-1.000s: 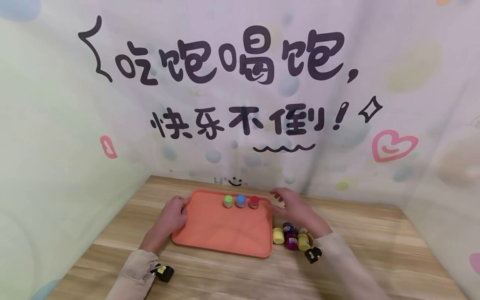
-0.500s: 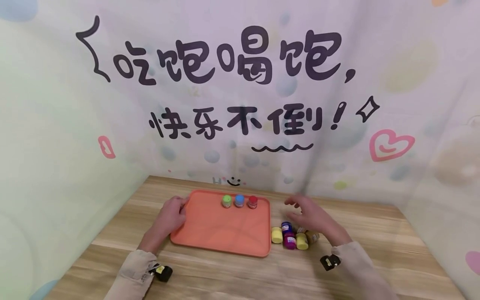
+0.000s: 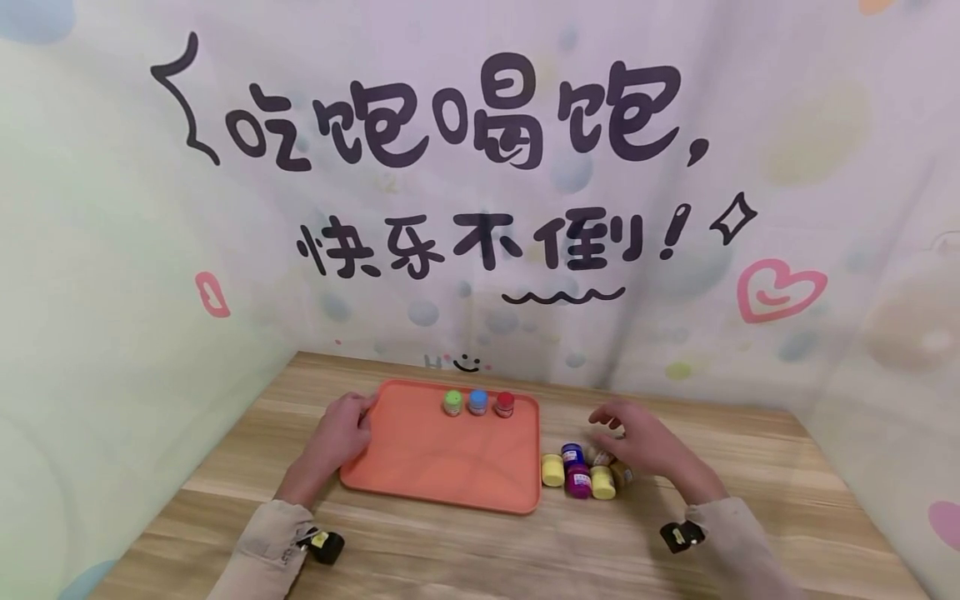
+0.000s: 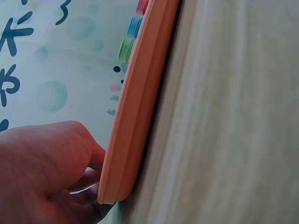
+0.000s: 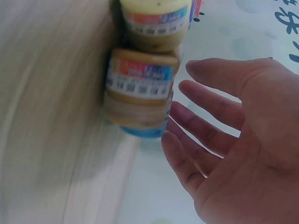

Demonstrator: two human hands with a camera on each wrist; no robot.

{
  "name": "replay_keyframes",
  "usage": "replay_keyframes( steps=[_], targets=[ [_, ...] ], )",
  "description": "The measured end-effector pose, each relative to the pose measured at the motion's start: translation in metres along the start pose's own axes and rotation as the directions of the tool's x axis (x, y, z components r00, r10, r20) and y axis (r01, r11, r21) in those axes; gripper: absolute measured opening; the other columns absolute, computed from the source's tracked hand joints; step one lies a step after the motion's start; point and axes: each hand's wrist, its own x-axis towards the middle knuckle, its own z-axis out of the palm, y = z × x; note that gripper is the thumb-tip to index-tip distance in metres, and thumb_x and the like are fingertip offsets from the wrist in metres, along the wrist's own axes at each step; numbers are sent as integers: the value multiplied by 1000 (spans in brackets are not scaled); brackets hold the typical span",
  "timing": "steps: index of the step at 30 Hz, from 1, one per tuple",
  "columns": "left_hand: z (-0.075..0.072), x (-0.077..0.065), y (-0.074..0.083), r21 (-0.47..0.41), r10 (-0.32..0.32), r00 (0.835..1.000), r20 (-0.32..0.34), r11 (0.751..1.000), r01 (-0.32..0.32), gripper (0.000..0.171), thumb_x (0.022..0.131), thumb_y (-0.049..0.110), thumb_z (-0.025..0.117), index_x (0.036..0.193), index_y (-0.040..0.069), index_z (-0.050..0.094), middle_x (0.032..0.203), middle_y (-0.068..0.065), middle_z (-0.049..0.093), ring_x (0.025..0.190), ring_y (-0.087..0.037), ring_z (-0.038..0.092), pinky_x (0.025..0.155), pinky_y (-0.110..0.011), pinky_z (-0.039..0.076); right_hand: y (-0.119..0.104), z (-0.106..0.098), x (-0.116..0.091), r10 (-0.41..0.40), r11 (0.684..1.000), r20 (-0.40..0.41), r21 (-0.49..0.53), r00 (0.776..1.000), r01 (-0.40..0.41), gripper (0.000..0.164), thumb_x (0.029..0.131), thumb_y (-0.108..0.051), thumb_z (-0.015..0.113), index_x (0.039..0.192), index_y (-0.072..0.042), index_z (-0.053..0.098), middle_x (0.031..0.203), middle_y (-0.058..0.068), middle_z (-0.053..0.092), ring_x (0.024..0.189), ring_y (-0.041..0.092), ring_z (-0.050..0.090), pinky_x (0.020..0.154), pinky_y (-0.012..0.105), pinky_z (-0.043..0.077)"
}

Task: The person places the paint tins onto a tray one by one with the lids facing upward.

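Observation:
On the orange tray (image 3: 442, 454) a green-lidded paint jar (image 3: 452, 403), a blue-lidded one (image 3: 477, 402) and a red-lidded one (image 3: 505, 405) stand in a row near the back rim. My left hand (image 3: 347, 429) grips the tray's left edge by the far corner, thumb at the rim (image 4: 105, 172). To the right of the tray lies a cluster of paint jars: pale yellow (image 3: 552, 471), dark blue (image 3: 572, 455), magenta (image 3: 578, 482), yellow (image 3: 603, 482) and brown (image 5: 138, 88). My right hand (image 3: 637, 437) hovers by this cluster, fingers spread and bent a little, holding nothing.
The wooden table (image 3: 420, 550) runs back to a printed cloth wall (image 3: 480, 325) with dark lettering. Side cloths close in at left and right. A small black device (image 3: 681, 536) sits on the right wrist and another (image 3: 326, 546) on the left.
My right hand has moved from the tray's right edge to the right, over beside the loose jars. The left hand stays at the tray, and the three jars on it keep their places.

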Motion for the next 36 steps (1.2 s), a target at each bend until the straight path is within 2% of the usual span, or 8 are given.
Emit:
replay_keyframes(
  steps=[9,17,21,31,36],
  targets=[
    [1,-1,-1,2,1,1000,-6,1000,-1,45,99,-6,60,143,-13,62,131,-32,68,117,-42,67,97,-55,58,8,-4,-8,33,999,17,14,999,-34,22,101,-14,73,118,-1,77,116,12,77,101,26,71,88,50,60],
    [0,-2,2,11,11,1000,-11,1000,-11,44,98,-6,59,141,-13,63,128,-32,69,118,-43,67,100,-57,57,24,-3,-11,61,998,41,13,997,-62,19,105,-16,69,115,-3,79,104,5,77,93,16,69,79,34,59],
    [0,-2,1,13,18,1000,-12,1000,-17,44,98,-6,60,141,-14,63,127,-32,69,117,-43,67,100,-57,57,29,-2,-13,64,998,48,11,997,-65,19,106,-19,67,114,-6,79,100,1,75,91,12,67,77,30,56],
    [1,0,-1,13,31,999,-17,999,-31,45,98,-6,59,142,-14,63,128,-33,69,118,-44,67,100,-58,58,27,-2,-16,118,992,70,31,991,-120,21,107,-20,64,116,-8,78,102,2,73,87,12,64,75,31,54],
    [0,-1,1,8,16,1000,-7,1000,-16,45,99,-5,59,143,-13,62,129,-33,68,119,-45,67,102,-59,57,23,-2,-17,134,990,70,41,988,-138,23,108,-23,63,117,-7,78,103,3,74,85,12,63,72,31,52]
  ],
)
